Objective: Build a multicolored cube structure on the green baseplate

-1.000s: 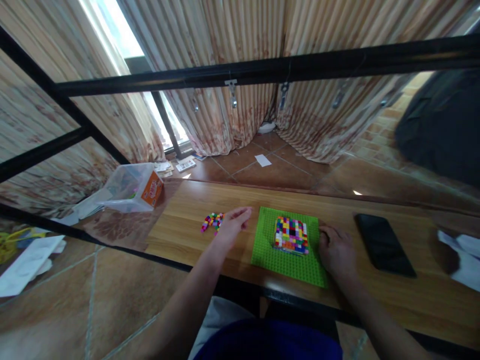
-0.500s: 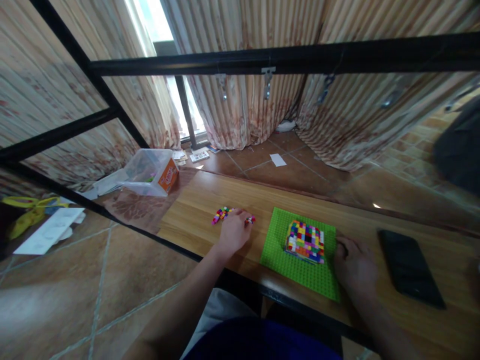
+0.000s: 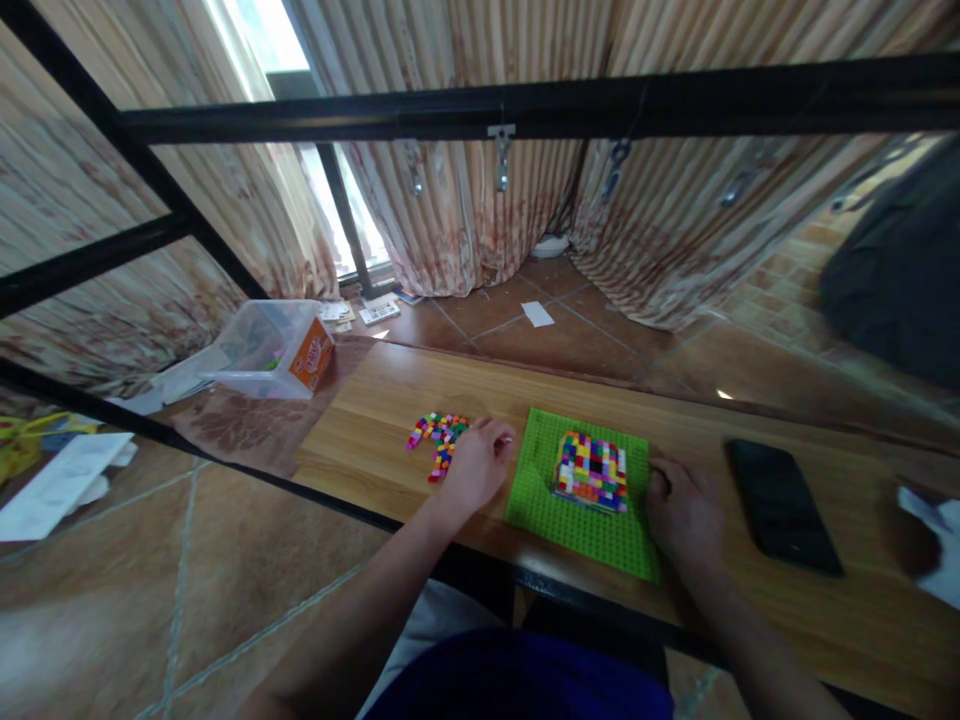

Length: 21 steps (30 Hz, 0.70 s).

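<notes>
On the wooden tabletop lies a green studded baseplate (image 3: 540,500), bearing a multicoloured block build (image 3: 592,470) with a dark opening in its top. My left hand (image 3: 476,462) is just left of the baseplate, thumb and fingers pinched on a small pale toy brick (image 3: 508,440). Beside that hand, partly covered by it, is a loose pile of small coloured bricks (image 3: 442,432). My right hand (image 3: 686,510) rests at the baseplate's right edge, its curled fingers touching that edge.
A black phone (image 3: 784,505) lies right of my right hand, with crumpled white paper (image 3: 934,540) beyond. A clear plastic box (image 3: 262,350) with an orange label stands past the table's left end. A black metal bar (image 3: 450,115) with hanging clips crosses ahead.
My left hand has moved from over the brick pile towards the baseplate, uncovering more bricks. My right hand stays at the baseplate's edge. The camera view has shifted slightly.
</notes>
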Each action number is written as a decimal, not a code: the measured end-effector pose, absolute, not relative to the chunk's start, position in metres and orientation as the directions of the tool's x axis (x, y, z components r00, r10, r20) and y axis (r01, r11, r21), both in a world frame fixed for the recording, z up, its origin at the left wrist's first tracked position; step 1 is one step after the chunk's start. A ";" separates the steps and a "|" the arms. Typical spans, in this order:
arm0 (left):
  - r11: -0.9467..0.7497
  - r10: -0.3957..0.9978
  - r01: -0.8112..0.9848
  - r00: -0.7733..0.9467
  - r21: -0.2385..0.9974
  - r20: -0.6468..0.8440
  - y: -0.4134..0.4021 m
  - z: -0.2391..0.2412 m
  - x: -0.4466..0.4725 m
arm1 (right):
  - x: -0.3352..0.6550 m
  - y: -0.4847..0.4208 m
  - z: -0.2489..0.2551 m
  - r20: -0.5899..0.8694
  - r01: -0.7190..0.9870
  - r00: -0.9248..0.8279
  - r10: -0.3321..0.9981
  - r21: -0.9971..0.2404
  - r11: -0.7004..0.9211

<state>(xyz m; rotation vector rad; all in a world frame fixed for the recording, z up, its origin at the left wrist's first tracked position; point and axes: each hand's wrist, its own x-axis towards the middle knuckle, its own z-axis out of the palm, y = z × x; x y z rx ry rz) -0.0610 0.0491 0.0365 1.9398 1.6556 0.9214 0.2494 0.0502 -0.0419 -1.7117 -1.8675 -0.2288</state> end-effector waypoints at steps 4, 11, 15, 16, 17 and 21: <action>-0.195 0.981 0.485 0.098 0.852 0.169 0.051 0.039 -0.032 | 0.249 0.051 -0.043 0.515 0.955 0.017 0.857 -0.263 0.139; -0.209 0.976 0.417 0.147 0.884 0.161 0.055 0.043 -0.007 | 0.248 0.051 -0.041 0.506 0.953 0.028 0.862 -0.273 0.129; -0.249 0.966 0.496 0.187 0.832 0.178 0.056 0.048 -0.004 | 0.247 0.050 -0.039 0.500 0.950 0.026 0.866 -0.282 0.134; -0.265 0.962 0.517 0.202 0.814 0.185 0.056 0.049 -0.004 | 0.247 0.050 -0.039 0.502 0.950 0.027 0.864 -0.283 0.135; -0.283 0.957 0.538 0.218 0.794 0.193 0.057 0.050 -0.003 | 0.246 0.050 -0.039 0.505 0.949 0.027 0.862 -0.283 0.136; -0.360 0.930 0.607 0.295 0.709 0.221 0.059 0.049 0.000 | 0.245 0.049 -0.038 0.510 0.953 0.032 0.860 -0.275 0.127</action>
